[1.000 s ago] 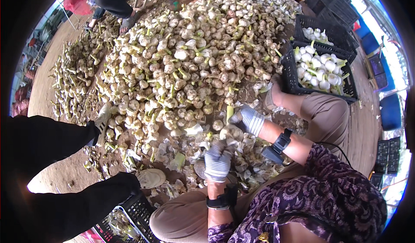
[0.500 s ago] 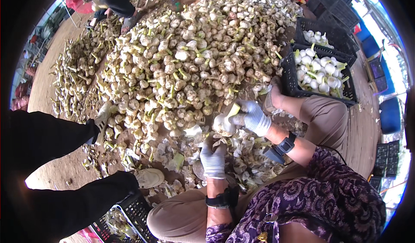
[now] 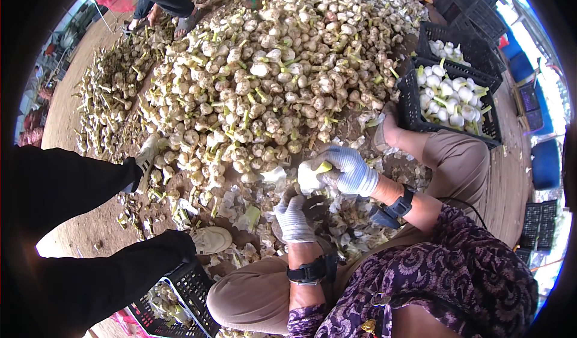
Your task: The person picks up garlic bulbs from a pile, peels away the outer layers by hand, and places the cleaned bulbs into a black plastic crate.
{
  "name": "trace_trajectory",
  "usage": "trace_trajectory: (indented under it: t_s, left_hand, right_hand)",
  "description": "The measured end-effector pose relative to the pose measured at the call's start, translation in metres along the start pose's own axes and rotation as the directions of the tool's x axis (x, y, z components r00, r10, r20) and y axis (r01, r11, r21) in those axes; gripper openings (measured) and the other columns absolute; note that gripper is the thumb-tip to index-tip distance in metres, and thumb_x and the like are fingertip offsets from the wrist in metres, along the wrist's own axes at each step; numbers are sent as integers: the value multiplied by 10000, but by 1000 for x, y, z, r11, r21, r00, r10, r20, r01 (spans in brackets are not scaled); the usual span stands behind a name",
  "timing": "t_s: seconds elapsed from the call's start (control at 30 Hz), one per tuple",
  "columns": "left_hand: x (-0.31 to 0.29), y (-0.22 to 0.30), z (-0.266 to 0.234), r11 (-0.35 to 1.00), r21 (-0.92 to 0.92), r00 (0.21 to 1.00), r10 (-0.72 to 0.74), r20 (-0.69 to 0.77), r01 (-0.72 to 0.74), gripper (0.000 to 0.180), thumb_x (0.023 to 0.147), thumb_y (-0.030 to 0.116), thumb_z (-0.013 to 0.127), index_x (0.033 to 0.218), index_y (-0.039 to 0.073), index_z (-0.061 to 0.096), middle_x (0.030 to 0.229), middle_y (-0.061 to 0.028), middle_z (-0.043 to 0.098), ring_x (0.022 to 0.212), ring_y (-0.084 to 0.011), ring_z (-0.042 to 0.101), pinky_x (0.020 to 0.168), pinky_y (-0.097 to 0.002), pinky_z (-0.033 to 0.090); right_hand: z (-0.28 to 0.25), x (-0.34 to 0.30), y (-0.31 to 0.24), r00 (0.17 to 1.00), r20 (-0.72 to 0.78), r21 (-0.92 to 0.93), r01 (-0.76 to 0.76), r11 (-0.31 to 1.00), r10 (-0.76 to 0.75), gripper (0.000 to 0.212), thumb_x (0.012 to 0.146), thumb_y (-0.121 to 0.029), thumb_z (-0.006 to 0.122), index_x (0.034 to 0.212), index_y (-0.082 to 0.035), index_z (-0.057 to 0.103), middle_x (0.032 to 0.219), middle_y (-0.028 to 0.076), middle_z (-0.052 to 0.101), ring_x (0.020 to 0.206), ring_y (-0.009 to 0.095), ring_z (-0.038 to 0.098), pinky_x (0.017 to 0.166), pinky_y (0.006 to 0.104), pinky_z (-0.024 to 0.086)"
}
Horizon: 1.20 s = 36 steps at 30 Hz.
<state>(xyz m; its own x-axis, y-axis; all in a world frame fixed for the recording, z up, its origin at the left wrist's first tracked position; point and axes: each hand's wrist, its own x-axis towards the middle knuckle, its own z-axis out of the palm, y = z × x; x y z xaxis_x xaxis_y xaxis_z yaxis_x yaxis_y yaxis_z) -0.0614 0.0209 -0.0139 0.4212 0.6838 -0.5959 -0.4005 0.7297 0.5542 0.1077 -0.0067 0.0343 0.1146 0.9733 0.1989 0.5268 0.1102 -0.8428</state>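
Observation:
A peeled white garlic bulb (image 3: 308, 180) with a short yellow-green stem is gripped in my gloved right hand (image 3: 350, 168), the stem end turned up toward me. My left hand (image 3: 293, 216), in a striped glove with grey fingers, is just below and left of the bulb, apart from it. Its fingers are curled together; what they hold, if anything, is hidden. Beneath both hands lie loose garlic skins (image 3: 246, 212). Ahead spreads a large heap of unpeeled garlic bulbs (image 3: 258, 91) with dirt on them.
At the right stands a black crate (image 3: 415, 112) of clean white garlic, with another black crate (image 3: 428, 37) behind it. Another person's dark trouser legs (image 3: 78, 176) reach in from the left, beside a black crate (image 3: 195, 290) at lower left. A person sits at the far left.
The bulb has turned in my right hand, so its stem end now tips toward me. My left hand has shifted slightly away from the bulb. The whole view has shifted a little.

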Motion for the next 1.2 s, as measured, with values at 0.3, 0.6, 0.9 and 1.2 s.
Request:
trace_trajectory:
  t_s: [0.3, 0.6, 0.9, 1.2]
  left_hand:
    - [-2, 1, 13, 997, 7, 984, 77, -160, -77, 87, 699, -40, 474, 757, -41, 539, 686, -123, 568, 588, -276, 586, 528, -422, 545]
    - [-5, -2, -4, 961, -260, 979, 137, 151, -95, 323, 657, -17, 505, 973, -52, 560, 726, -132, 586, 532, -185, 541, 475, -317, 510]
    - [2, 6, 5, 879, 329, 938, 334, 94, -346, 411, 696, -36, 585, 1098, -7, 500, 989, -92, 556, 865, -164, 538, 763, -264, 462]
    - [-4, -6, 7, 355, 849, 849, 496, 184, -391, 210, 750, 91, 612, 916, -37, 606, 731, -148, 624, 568, -251, 596, 586, -327, 497]
  right_hand:
    - [15, -7, -1, 955, -34, 383, -260, 886, 295, 168, 698, -5, 605, 861, -44, 600, 821, 75, 583, 717, 191, 591, 596, 293, 483]
    - [52, -18, 59, 562, 480, 870, -208, -447, 673, 221, 804, -100, 486, 957, 46, 550, 895, 189, 606, 800, 270, 607, 720, 388, 516]
    - [31, -26, 83, 521, 358, 933, -181, -310, 774, 263, 837, -98, 420, 1027, 74, 475, 965, 229, 585, 845, 328, 613, 758, 410, 526]
    - [30, -16, 42, 614, 431, 880, -449, -157, 661, 283, 816, -240, 541, 959, 4, 532, 911, 167, 622, 790, 264, 625, 706, 348, 518]
